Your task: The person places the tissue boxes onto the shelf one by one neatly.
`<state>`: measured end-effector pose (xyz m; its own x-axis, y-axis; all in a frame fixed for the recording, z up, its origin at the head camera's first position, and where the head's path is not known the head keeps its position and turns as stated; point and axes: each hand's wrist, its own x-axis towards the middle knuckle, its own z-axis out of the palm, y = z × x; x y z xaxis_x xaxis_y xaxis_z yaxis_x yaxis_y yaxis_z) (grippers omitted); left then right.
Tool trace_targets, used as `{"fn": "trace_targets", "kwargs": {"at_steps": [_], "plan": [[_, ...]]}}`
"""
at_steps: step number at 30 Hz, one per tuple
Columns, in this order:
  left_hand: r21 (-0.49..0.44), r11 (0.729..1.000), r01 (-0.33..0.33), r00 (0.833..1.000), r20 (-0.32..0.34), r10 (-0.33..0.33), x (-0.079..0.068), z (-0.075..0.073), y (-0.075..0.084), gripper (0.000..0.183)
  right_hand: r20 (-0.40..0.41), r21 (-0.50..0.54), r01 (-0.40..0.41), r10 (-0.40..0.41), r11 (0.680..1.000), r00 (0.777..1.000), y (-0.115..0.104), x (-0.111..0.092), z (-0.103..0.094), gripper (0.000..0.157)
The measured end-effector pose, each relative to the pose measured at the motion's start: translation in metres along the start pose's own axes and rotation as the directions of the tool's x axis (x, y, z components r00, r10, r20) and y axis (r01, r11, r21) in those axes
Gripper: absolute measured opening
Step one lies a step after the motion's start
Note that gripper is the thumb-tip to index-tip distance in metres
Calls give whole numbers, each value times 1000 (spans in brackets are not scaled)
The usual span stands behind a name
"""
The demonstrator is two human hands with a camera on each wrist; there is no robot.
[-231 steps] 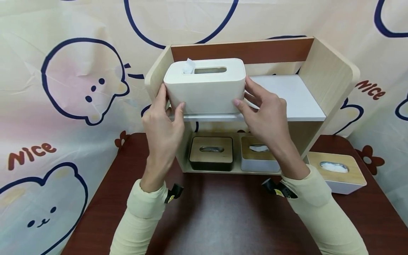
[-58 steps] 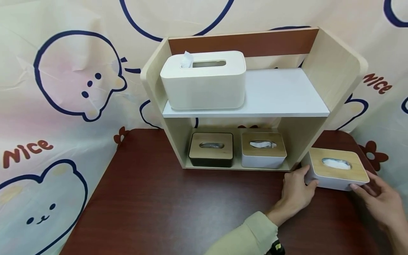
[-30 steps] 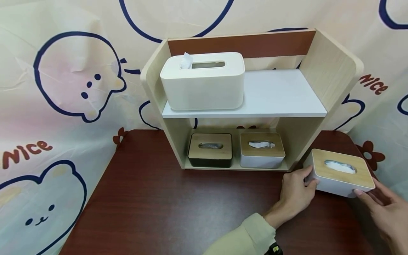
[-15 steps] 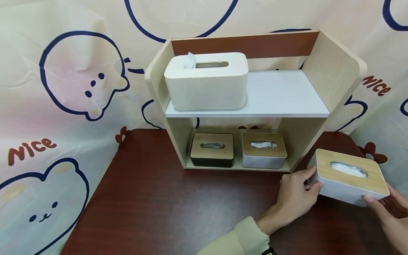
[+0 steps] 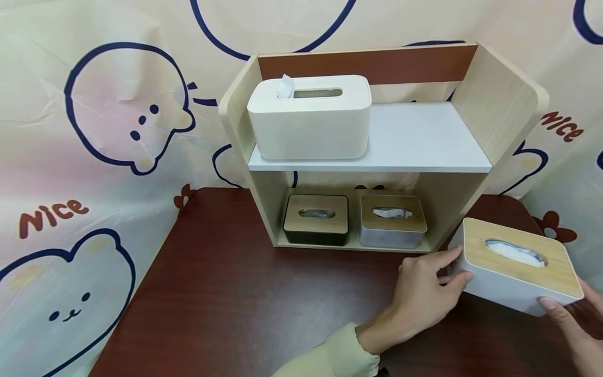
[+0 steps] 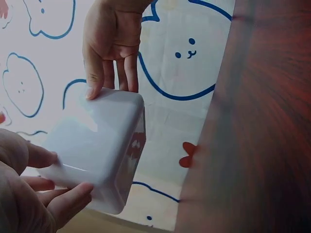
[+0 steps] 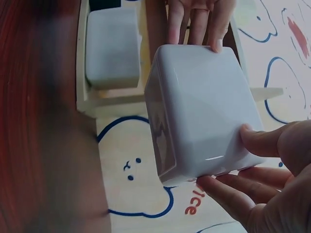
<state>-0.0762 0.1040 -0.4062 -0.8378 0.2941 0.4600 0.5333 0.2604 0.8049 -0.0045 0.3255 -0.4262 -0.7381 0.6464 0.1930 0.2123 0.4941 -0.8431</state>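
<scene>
Between my two hands is a white tissue box with a light wooden lid (image 5: 513,283), a tissue showing in its oval slot. My left hand (image 5: 419,298) grips its left end, thumb on the front wall. My right hand (image 5: 577,324) holds the right end, partly cut off by the view's edge. Both wrist views show the tissue box (image 6: 97,131) raised above the table, its underside in sight. In the right wrist view, my right hand's thumb presses the wall of the tissue box (image 7: 209,102) and the fingers curl under its edge.
A two-tier shelf (image 5: 424,136) stands at the back. Its white upper board carries a large cream tissue box (image 5: 308,131) at the left. Below sit a black tissue box with wooden lid (image 5: 315,222) and a smaller white one (image 5: 393,225). The dark table (image 5: 226,293) spreads in front.
Earlier both hands were at the cream tissue box on the upper board. Then they took the wooden-lidded white box at the right, which has risen off the table, nearer to me and tilted.
</scene>
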Motion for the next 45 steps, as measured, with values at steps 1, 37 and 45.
{"fn": "trace_targets", "kwargs": {"at_steps": [1,37,45], "plan": [[1,1000,0,1000,-3,0,-1,-3,0,41,-4,2,2,-2,1000,1000,-2,-1,1,60],[-127,991,26,971,-233,-56,-8,-113,0,48,105,-32,291,-286,956,952,-120,-15,46,69],[-134,989,61,954,-283,-97,-7,-130,-4,47,186,56,310,-315,949,931,-136,-14,62,66]]}}
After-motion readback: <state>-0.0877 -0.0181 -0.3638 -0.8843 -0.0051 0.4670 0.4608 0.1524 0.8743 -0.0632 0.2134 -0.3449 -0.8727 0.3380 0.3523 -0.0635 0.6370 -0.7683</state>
